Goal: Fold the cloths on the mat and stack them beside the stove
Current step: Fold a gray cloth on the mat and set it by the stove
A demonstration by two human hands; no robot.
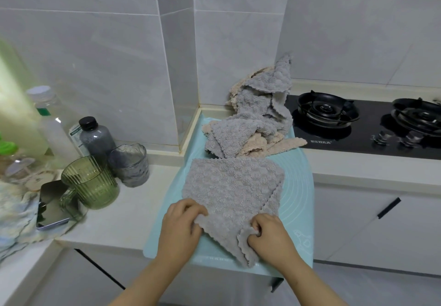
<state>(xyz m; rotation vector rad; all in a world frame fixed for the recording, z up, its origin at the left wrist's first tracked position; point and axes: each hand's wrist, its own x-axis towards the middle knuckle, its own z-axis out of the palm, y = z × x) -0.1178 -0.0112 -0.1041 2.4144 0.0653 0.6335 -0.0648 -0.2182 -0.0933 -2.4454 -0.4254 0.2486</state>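
The stove (pixel 362 124) carries a small white brand mark on its black glass front edge, between the left burner and the knobs; its characters are too small to read. A bottle label (pixel 76 130) is blurred.

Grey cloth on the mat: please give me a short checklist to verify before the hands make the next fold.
1. Both hands grip the cloth: ok. The left hand and the right hand each pinch the near edge of the grey cloth.
2. Cloth lies on the mat: ok, though its near tip comes close to the mat's front edge.
3. Cloth is flat: not ok; its right side is already turned over and the near edge is bunched.
4. Room ahead for folding: not ok; the pile of unfolded cloths touches the far edge.
5. Stove is off: cannot tell; no flame shows.
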